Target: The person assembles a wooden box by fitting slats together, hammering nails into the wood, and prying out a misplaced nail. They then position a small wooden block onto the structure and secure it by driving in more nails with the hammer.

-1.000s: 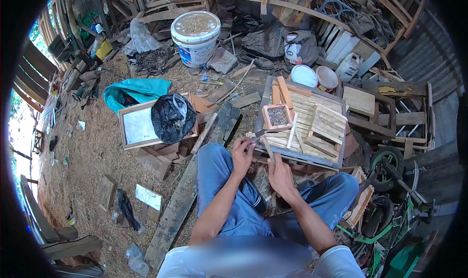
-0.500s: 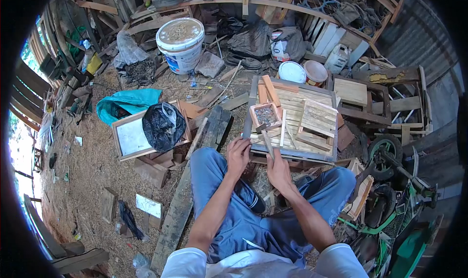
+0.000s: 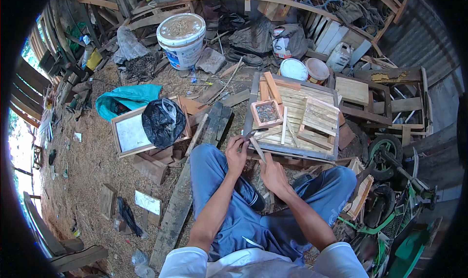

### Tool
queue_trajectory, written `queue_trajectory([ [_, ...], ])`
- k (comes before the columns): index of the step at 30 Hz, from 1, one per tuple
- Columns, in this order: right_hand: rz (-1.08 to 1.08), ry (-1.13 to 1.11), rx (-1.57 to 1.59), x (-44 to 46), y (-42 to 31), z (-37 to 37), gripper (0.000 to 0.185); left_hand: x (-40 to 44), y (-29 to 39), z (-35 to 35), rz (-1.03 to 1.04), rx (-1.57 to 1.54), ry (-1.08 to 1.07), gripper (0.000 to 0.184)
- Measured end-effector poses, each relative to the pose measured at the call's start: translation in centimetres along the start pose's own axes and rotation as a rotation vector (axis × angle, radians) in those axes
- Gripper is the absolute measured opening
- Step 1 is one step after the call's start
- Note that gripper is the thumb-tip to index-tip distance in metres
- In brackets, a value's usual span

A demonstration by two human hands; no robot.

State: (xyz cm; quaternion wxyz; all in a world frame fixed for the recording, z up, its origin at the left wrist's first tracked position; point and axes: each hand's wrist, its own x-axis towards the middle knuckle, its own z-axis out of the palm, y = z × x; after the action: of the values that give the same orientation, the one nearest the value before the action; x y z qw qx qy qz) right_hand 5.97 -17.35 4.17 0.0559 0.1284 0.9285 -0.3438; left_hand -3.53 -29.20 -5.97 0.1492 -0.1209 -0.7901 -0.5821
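Observation:
My left hand (image 3: pixel 236 153) is closed, its fingers pinching a slim dark tool (image 3: pixel 253 133) whose exact kind I cannot make out. My right hand (image 3: pixel 274 173) is wrapped round a flat greyish-brown stick (image 3: pixel 257 150) that slants up to the left. The stick's upper end lies close beside the dark tool; whether they touch I cannot tell. Both hands are at the near edge of a low slatted wooden worktop (image 3: pixel 292 149). A small square wooden box (image 3: pixel 266 113) with little bits of metal, perhaps nails, sits on the worktop just beyond them.
A slatted wooden piece (image 3: pixel 319 117) and loose strips (image 3: pixel 284 126) lie on the worktop. Left of it is a wooden frame (image 3: pixel 127 149) with a black plastic bag (image 3: pixel 163 124). A white bucket (image 3: pixel 181 54) stands behind. A green bicycle (image 3: pixel 395 219) is at the right.
The dark tool, earlier near the box, is now nearer my left hand and points right. My right hand has shifted slightly left and down, with the stick tilting further left.

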Motion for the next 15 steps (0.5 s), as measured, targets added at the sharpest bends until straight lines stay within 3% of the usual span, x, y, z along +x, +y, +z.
queue_trajectory([
  [15,0.024,0.001,-0.039,-0.5,-0.8,-0.6,0.020,0.0,0.4,-0.3,0.026,0.001,-0.004,0.014],
])
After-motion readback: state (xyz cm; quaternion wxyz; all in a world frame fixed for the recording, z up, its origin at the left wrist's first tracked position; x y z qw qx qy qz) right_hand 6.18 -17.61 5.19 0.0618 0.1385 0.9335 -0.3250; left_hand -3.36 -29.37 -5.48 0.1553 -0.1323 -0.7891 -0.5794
